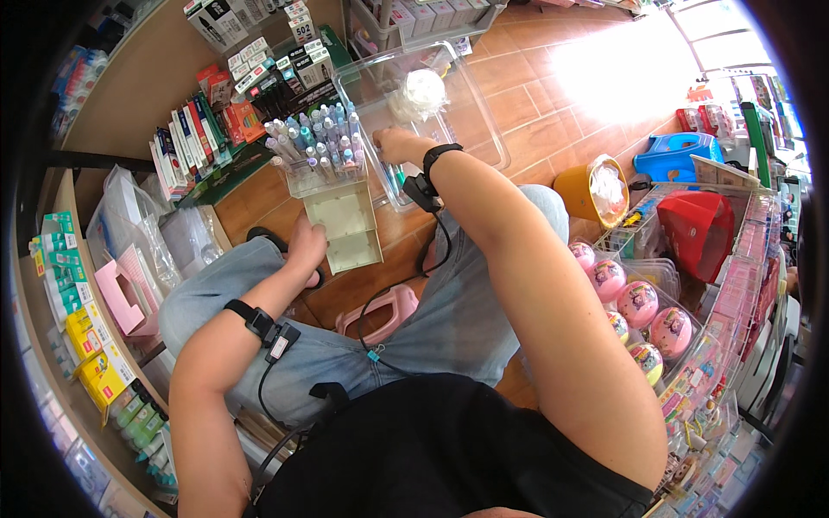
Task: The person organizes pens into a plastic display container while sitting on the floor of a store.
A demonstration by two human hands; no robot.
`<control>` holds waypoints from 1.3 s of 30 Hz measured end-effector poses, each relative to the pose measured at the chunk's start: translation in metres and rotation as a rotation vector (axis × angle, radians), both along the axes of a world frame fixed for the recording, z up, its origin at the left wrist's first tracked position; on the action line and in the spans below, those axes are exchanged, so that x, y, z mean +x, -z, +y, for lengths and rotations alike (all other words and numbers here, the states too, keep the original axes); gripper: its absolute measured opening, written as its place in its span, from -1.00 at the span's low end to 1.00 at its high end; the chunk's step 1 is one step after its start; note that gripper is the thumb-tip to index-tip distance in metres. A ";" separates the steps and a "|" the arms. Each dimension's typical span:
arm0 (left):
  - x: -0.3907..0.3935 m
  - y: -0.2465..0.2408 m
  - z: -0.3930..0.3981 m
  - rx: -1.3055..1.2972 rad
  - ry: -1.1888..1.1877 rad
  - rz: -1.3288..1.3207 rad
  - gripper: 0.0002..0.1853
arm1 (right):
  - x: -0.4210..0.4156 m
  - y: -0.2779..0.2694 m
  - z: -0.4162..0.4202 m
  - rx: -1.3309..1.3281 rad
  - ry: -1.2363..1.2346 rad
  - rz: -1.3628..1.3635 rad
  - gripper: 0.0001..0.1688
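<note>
My left hand [307,242] is at the left side of a divided pale plastic tray [343,221], its fingers closed on the tray's edge. Pens with pastel caps [324,139] stand upright in a clear holder at the tray's far end. My right hand [396,145] reaches over the near left part of a clear plastic bin [482,107]; its fingertips are bent, and whether they hold anything is unclear. A roll wrapped in clear plastic [424,92] lies in the bin, and a few pens [394,176] lie near its left side.
Boxed goods [188,142] line the shelf at left. A pink plastic stool [379,314] stands between my knees. At right are a yellow bucket [583,188], a blue stool [677,155] and pink capsule balls [638,303]. Cables run from both wrist straps.
</note>
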State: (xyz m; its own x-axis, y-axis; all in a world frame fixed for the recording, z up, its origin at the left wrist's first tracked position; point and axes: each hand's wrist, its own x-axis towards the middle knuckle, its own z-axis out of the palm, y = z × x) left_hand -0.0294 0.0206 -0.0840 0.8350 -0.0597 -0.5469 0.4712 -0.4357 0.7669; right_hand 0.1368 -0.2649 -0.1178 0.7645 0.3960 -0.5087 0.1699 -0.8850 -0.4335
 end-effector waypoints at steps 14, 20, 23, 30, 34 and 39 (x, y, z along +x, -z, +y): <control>0.001 -0.029 -0.007 -0.092 -0.047 0.043 -0.51 | -0.009 -0.049 0.012 0.089 0.150 0.145 -0.31; -0.001 -0.026 -0.013 -0.057 -0.084 -0.036 -0.53 | -0.010 -0.037 0.006 0.124 0.120 0.075 -0.40; 0.000 -0.019 -0.011 -0.082 -0.079 -0.039 -0.55 | -0.013 -0.020 -0.002 0.131 0.025 -0.085 -0.46; 0.002 -0.032 -0.010 -0.088 -0.062 0.070 -0.54 | -0.015 -0.038 0.006 0.026 -0.048 -0.225 -0.66; 0.004 -0.024 -0.009 -0.057 -0.054 0.096 -0.55 | -0.016 -0.029 -0.001 0.102 -0.019 -0.306 -0.75; 0.004 -0.004 -0.004 0.004 0.014 -0.003 -0.59 | -0.016 -0.013 -0.006 0.229 0.108 -0.228 -0.79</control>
State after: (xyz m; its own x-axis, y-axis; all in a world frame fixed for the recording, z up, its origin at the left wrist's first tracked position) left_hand -0.0256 0.0169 -0.0799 0.8356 -0.0695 -0.5450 0.4628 -0.4455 0.7664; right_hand 0.1206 -0.2711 -0.1044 0.8918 0.3911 -0.2274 0.1960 -0.7871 -0.5849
